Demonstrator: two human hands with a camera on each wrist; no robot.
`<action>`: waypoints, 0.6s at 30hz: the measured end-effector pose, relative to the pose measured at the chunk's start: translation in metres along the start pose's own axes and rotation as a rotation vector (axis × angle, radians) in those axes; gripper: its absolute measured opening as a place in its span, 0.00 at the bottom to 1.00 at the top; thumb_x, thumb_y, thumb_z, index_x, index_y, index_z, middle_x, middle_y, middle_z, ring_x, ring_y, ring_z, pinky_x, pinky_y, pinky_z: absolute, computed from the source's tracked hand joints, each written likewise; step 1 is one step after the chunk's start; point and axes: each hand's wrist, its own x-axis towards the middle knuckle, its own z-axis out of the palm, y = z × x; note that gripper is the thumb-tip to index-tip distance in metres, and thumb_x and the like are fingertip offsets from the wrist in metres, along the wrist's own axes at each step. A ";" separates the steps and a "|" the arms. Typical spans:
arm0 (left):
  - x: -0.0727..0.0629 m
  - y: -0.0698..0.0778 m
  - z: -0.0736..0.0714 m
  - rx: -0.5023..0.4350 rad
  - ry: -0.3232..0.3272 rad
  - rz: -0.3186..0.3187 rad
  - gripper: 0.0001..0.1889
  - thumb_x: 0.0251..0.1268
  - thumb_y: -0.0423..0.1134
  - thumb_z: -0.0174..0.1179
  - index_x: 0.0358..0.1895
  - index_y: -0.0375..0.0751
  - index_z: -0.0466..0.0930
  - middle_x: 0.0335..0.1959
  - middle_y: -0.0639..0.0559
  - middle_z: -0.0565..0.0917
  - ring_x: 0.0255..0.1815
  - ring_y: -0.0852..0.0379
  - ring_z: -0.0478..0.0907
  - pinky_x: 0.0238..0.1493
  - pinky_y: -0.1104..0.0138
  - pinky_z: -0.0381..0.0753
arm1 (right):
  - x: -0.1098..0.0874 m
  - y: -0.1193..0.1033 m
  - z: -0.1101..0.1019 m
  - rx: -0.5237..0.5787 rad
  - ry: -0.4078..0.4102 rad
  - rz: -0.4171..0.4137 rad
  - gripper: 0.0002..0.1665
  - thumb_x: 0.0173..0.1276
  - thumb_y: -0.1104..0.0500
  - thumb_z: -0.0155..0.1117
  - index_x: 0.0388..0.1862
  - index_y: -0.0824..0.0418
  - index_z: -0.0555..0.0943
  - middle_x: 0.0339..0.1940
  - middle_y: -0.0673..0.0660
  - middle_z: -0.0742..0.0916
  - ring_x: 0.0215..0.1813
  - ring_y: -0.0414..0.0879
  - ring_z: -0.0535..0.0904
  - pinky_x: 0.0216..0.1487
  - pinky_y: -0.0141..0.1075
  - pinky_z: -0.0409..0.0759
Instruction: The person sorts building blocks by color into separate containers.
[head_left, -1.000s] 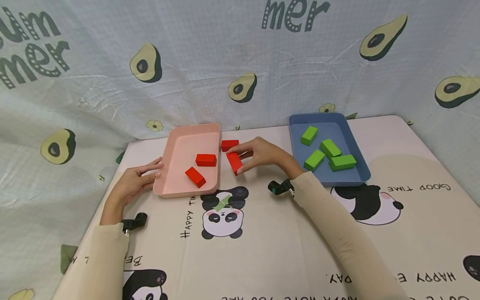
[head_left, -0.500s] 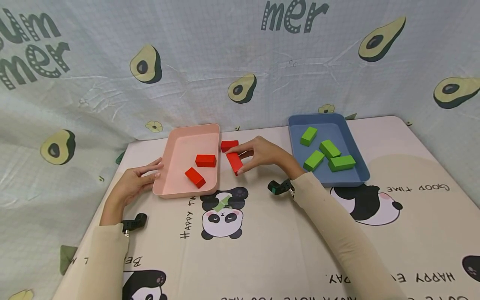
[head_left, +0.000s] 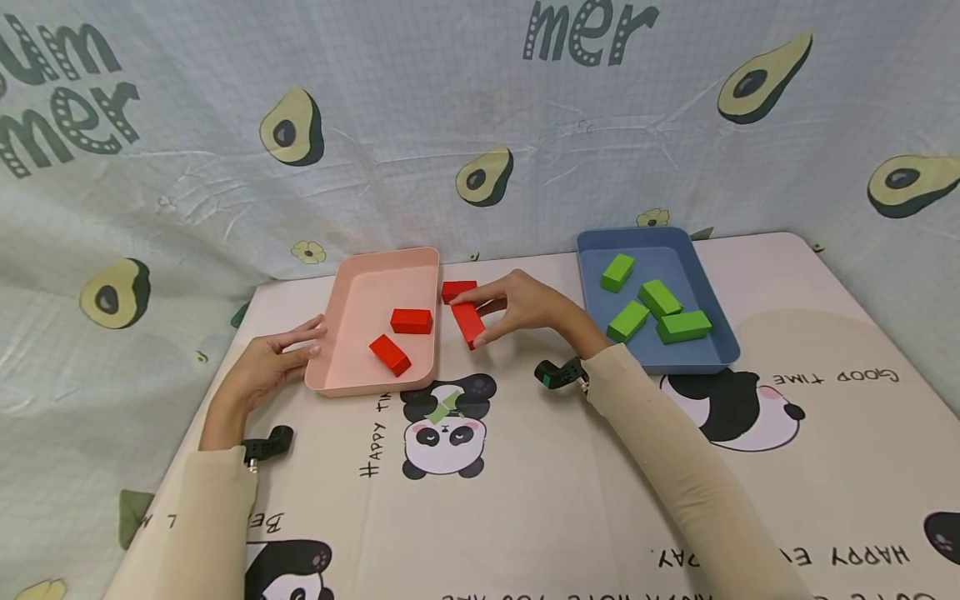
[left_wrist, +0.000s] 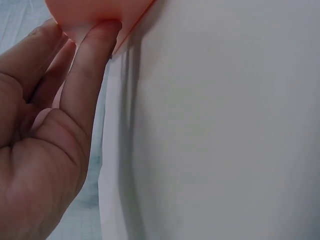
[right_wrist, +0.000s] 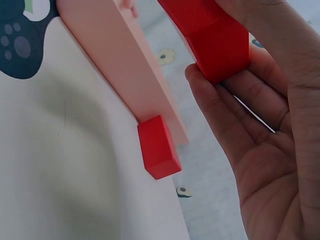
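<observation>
My right hand [head_left: 525,302] pinches a red block [head_left: 468,323] between thumb and fingers, just right of the pink tray [head_left: 375,279]. The right wrist view shows the held block [right_wrist: 220,52] above the table, tilted. Another red block [head_left: 453,293] lies on the table behind it, beside the tray's right wall. Two red blocks [head_left: 412,322] lie inside the pink tray. At the tray's left edge, my left hand [head_left: 264,365] rests its fingertips and thumb. In the left wrist view the thumb [left_wrist: 87,75] touches the pink wall [left_wrist: 132,20]; the other fingertips are partly hidden.
A blue tray [head_left: 675,260] with several green blocks [head_left: 628,321] stands at the right, beyond my right forearm. The panda-printed cloth [head_left: 525,500] covers the table. An avocado-printed curtain [head_left: 390,100] hangs directly behind the table and at its left side.
My right hand and its red block have shifted up in the head view by a barely visible amount. My left hand, the trays and the other blocks look unchanged.
</observation>
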 end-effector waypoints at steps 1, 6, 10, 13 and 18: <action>0.000 0.000 0.000 -0.005 -0.010 0.008 0.31 0.70 0.34 0.65 0.72 0.30 0.66 0.82 0.54 0.55 0.54 0.75 0.79 0.49 0.72 0.85 | 0.000 0.000 0.000 0.000 0.001 -0.001 0.39 0.53 0.54 0.85 0.65 0.58 0.83 0.54 0.56 0.88 0.55 0.47 0.86 0.62 0.37 0.82; 0.000 0.000 0.000 -0.021 -0.049 0.039 0.29 0.71 0.32 0.63 0.71 0.27 0.66 0.81 0.57 0.59 0.56 0.73 0.79 0.50 0.71 0.85 | 0.000 0.000 -0.001 0.000 0.010 -0.006 0.39 0.53 0.55 0.85 0.65 0.58 0.83 0.54 0.56 0.88 0.54 0.47 0.87 0.62 0.36 0.82; 0.000 -0.001 -0.001 -0.027 -0.059 0.042 0.29 0.71 0.32 0.63 0.71 0.27 0.67 0.80 0.58 0.60 0.57 0.73 0.79 0.51 0.70 0.85 | 0.000 -0.002 -0.001 0.006 0.016 -0.003 0.38 0.53 0.54 0.85 0.64 0.58 0.83 0.53 0.56 0.88 0.54 0.47 0.87 0.61 0.37 0.82; 0.000 -0.001 -0.002 -0.028 -0.064 0.042 0.28 0.71 0.31 0.63 0.71 0.28 0.67 0.80 0.56 0.59 0.57 0.73 0.79 0.51 0.70 0.85 | 0.000 -0.003 -0.001 0.000 0.020 0.000 0.38 0.53 0.54 0.85 0.64 0.58 0.83 0.53 0.56 0.88 0.54 0.47 0.87 0.61 0.37 0.82; 0.000 -0.001 -0.001 -0.024 -0.063 0.056 0.27 0.71 0.31 0.63 0.70 0.29 0.69 0.77 0.61 0.65 0.57 0.73 0.79 0.50 0.70 0.85 | 0.000 -0.005 -0.001 -0.001 0.020 0.013 0.38 0.54 0.54 0.84 0.65 0.58 0.83 0.54 0.57 0.88 0.54 0.48 0.86 0.61 0.37 0.82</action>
